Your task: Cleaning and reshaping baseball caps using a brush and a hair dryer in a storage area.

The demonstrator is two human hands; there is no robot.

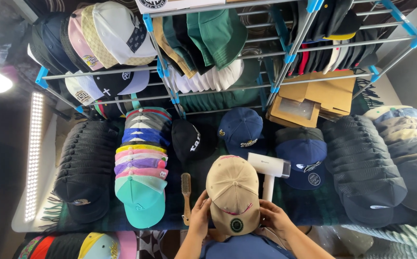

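A beige baseball cap (pixel 233 191) with pink stitching and a round green patch on its brim lies on the dark plaid table cover (pixel 304 206), brim toward me. My left hand (pixel 200 215) grips its left edge near the brim. My right hand (pixel 274 216) holds its right edge. Just right of the cap lies a white hand-held steamer (pixel 269 169), its handle running down beside my right hand. A wooden brush (pixel 186 190) lies to the left of the cap, close to my left hand.
Stacks of caps crowd the table: black (pixel 86 168), multicoloured with a teal one in front (pixel 141 168), dark ones at the right (pixel 367 163). Single navy (pixel 304 156) and black (pixel 189 139) caps lie behind. A metal rack (pixel 218 52) holds more caps and cardboard boxes (pixel 314 98).
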